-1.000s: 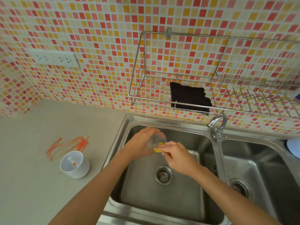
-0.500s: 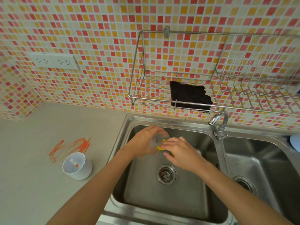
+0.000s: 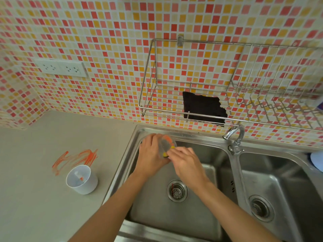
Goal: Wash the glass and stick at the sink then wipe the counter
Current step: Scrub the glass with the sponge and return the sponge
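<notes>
Hands meet over the left basin of a double stainless sink. No brand, label or legible writing shows on any item in view.

Left hand: forearm enters from the lower edge and rises toward the basin's rear left corner; the palm and curled fingers wrap the outside of the glass, gripping it firmly.

Right hand: forearm crosses from the lower right; the wrist bends inward and the fingertips are pinched on a yellow sponge with a dark underside, pressed against the glass at its mouth.

The glass is clear and tilted, held above the basin near its back wall and clear of the bottom; orange streaks show on its upper wall. The hands hide much of it.

On the grey counter, left of the sink, stands a white cup, upright, with a small pale item tipped in orange inside it; whether this is the stick cannot be told. Just behind the cup lies an orange smear on the counter surface.

A curved tap stands at the divider between the basins, its spout over the left one; no water is seen running. Each basin has a round drain strainer. Above, a wire rack is fixed to the mosaic-tiled wall, with a black cloth draped over its lower rails. A white double socket sits on the wall at left.
</notes>
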A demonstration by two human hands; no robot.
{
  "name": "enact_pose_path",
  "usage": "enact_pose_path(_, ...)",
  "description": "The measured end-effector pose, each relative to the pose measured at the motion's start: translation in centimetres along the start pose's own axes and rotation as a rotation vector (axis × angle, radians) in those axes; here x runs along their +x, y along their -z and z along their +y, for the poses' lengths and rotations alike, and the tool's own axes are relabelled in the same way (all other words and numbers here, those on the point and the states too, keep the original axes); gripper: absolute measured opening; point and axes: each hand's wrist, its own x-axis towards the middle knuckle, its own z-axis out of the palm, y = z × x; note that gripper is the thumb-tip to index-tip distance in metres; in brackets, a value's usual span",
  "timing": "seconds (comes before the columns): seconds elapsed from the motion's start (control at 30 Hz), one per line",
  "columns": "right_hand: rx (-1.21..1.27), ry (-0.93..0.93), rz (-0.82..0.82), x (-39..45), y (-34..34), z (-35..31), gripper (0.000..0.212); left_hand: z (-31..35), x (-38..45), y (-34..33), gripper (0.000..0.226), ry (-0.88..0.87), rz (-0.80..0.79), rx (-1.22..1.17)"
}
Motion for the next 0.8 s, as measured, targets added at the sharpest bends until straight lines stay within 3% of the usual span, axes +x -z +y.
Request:
enact_pose_path(0.1, 0.208, -0.093, -0.024, 0.2, 0.7, -0.4, 0.022, -0.3, 0.1, 0.2, 0.072, -0.095, 0.002, -0.078)
enact_pose_path(0.2, 0.413, -0.179, -0.165, -0.1, 0.9, 0.1, 0.032, -0.5, 0.1, 0.8, 0.074, -0.161, -0.077, -0.11)
enact_pose_path(0.27, 0.324, -0.093, -0.27, -0.6, 0.7, 0.9, 0.038, -0.5, -0.2, 0.8, 0.073, -0.16, -0.143, -0.103)
enact_pose_path(0.33, 0.058, 0.117, -0.352, -0.4, 1.0, 1.9, 0.044, -0.3, -0.6, 0.8, 0.072, -0.149, -0.239, -0.113)
enact_pose_path(0.43, -0.163, 0.255, -0.332, 0.6, 1.9, 3.2, 0.047, 0.2, -0.4, 1.0, 0.075, -0.147, -0.313, -0.135)
enact_pose_path(0.53, -0.099, 0.16, -0.238, 0.1, 1.5, 2.4, 0.044, 0.5, 0.5, 1.7, 0.08, -0.171, -0.339, -0.103)
enact_pose_path(0.7, 0.508, -0.323, -0.184, -1.4, 0.8, -0.4, 0.032, 0.1, 0.8, 2.3, 0.079, -0.185, -0.355, -0.076)
enact_pose_path(0.73, 0.521, -0.323, -0.185, -1.3, 1.1, -0.4, 0.032, 0.1, 0.8, 2.5, 0.078, -0.188, -0.346, -0.084)
enact_pose_path(0.8, 0.345, -0.152, -0.254, -1.0, 1.8, 0.3, 0.035, 0.6, 0.7, 2.8, 0.075, -0.198, -0.347, -0.097)
